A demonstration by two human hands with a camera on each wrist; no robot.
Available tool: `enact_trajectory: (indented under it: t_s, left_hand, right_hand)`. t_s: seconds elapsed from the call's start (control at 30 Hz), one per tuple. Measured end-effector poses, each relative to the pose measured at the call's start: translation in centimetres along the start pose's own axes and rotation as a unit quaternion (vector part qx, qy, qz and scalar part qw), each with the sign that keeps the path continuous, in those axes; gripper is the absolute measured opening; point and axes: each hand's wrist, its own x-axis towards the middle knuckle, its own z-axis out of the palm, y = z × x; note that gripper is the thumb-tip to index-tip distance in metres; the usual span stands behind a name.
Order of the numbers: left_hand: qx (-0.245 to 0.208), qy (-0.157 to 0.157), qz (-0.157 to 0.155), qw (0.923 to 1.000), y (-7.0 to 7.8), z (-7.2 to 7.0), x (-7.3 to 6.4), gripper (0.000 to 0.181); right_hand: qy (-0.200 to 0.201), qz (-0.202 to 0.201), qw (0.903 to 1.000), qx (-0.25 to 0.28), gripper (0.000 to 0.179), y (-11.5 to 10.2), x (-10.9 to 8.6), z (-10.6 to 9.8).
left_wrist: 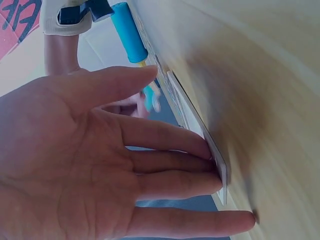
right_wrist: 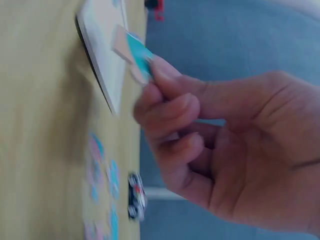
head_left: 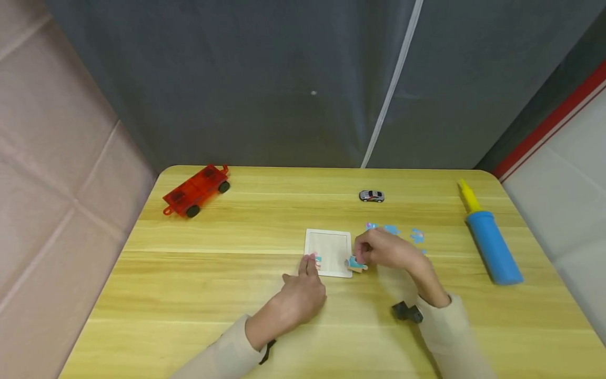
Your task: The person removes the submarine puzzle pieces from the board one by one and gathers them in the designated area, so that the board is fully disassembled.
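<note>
A jigsaw puzzle piece [head_left: 356,264], blue and tan, is pinched between the thumb and fingers of my right hand [head_left: 385,250], just over the right edge of a square white puzzle tray [head_left: 331,234]. The right wrist view shows the same puzzle piece [right_wrist: 135,55] raised and tilted beside the tray [right_wrist: 102,45]. My left hand [head_left: 303,295] has its fingers extended, with fingertips on the tray's left edge. Another small piece [head_left: 318,262] lies inside the tray by those fingertips. In the left wrist view, the straight fingers [left_wrist: 175,185] touch the tray's rim.
Several loose puzzle pieces [head_left: 391,230] lie behind and right of the right hand. A toy car [head_left: 371,196] stands farther back. A red toy wagon [head_left: 196,190] is at the back left, and a blue pump [head_left: 494,247] with a yellow nozzle lies at the right.
</note>
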Motion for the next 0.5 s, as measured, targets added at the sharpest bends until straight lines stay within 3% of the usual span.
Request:
enact_trajectory:
  t_s: [0.2, 0.5]
  left_hand:
    - [-0.011, -0.003, -0.003, 0.9999, 0.0, -0.7, -0.5, 0.052]
    - [-0.006, 0.006, -0.002, 1.0000, -0.1, -0.9, -0.8, 0.053]
  right_hand:
    - [-0.069, 0.025, 0.9959, 0.054, 0.030, 2.1, -2.6, -2.5]
    - [-0.087, 0.090, 0.9860, 0.110, 0.029, 4.7, -4.9, -4.1]
